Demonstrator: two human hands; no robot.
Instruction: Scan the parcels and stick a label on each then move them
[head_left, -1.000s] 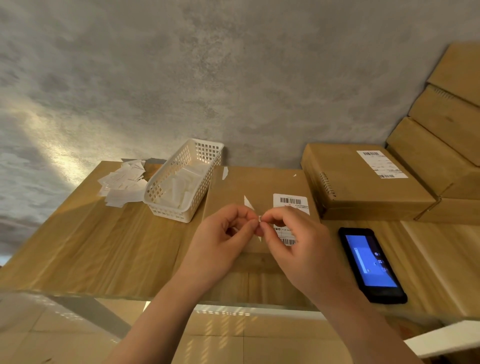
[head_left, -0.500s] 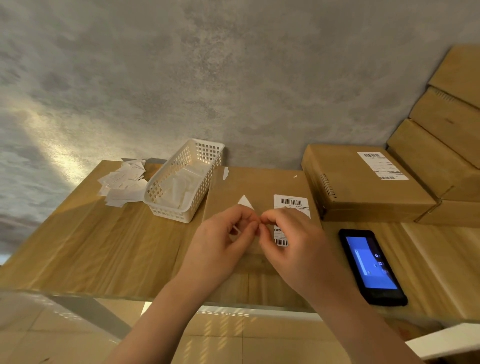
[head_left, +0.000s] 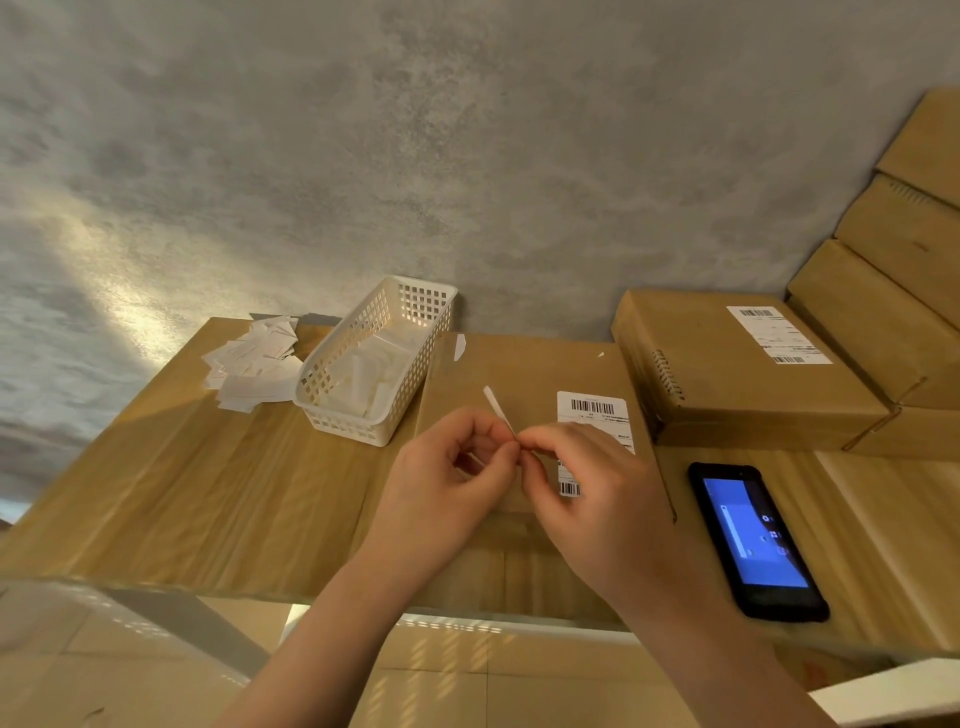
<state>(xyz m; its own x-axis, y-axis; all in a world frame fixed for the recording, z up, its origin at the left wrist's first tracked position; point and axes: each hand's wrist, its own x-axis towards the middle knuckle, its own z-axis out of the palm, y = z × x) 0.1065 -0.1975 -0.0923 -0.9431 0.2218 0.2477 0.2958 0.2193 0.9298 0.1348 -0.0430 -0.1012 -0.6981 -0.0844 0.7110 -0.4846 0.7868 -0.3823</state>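
A flat brown parcel (head_left: 524, 364) lies on the wooden table (head_left: 208, 493) in front of me, with a white barcode label (head_left: 592, 410) stuck on its right part. Above it my left hand (head_left: 447, 483) and my right hand (head_left: 597, 499) meet fingertip to fingertip and pinch a small white sticker (head_left: 496, 405), which pokes up edge-on between them. My right hand hides the lower part of the barcode label.
A white mesh basket (head_left: 332, 395) holding white slips stands left of the parcel, with a heap of loose paper slips (head_left: 249, 364) beyond it. A black handheld scanner (head_left: 753, 540) with a blue screen lies at right. Labelled and plain boxes (head_left: 737, 374) are stacked at the back right.
The white sticker between my fingertips has turned from a flat triangle shape to a thin edge-on strip. Both hands stayed over the parcel, shifting only slightly.
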